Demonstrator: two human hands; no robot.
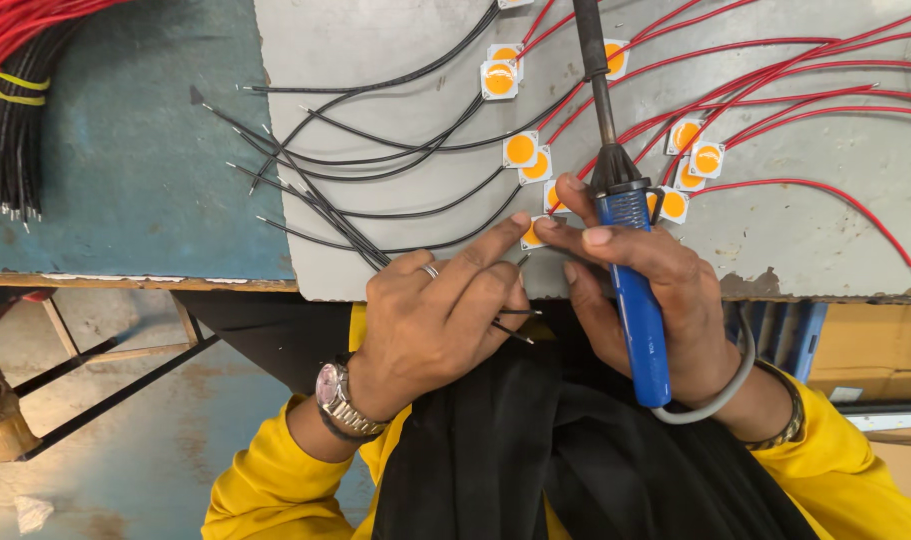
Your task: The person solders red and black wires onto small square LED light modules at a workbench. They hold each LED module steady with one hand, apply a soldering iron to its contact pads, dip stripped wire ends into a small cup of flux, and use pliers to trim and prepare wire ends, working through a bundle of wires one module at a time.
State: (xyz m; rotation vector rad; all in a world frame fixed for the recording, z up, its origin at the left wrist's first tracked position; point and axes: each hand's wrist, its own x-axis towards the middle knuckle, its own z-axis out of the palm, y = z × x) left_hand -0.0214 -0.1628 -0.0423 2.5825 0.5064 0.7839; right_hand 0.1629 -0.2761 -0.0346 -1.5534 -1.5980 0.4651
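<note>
Orange-and-white LED chip (532, 234): a small square module lying at the near edge of the grey board (375, 40), pinned between the fingertips of both hands.
Left hand (437, 322): forefinger stretched out onto the chip, other fingers curled together around thin black wires (510, 325); a ring and a metal wristwatch (340, 398) show.
Right hand (655, 290): fingers clamped on the blue handle of a soldering iron (630, 290), its dark shaft pointing away across the board; thumb and forefinger reach to the chip.
More LED chips (520, 149): scattered over the board, black leads running left, red leads (775, 60) running right.
Wire bundle (10, 110): red and black, tied with yellow bands, on the blue-green bench (125, 150) at far left.
</note>
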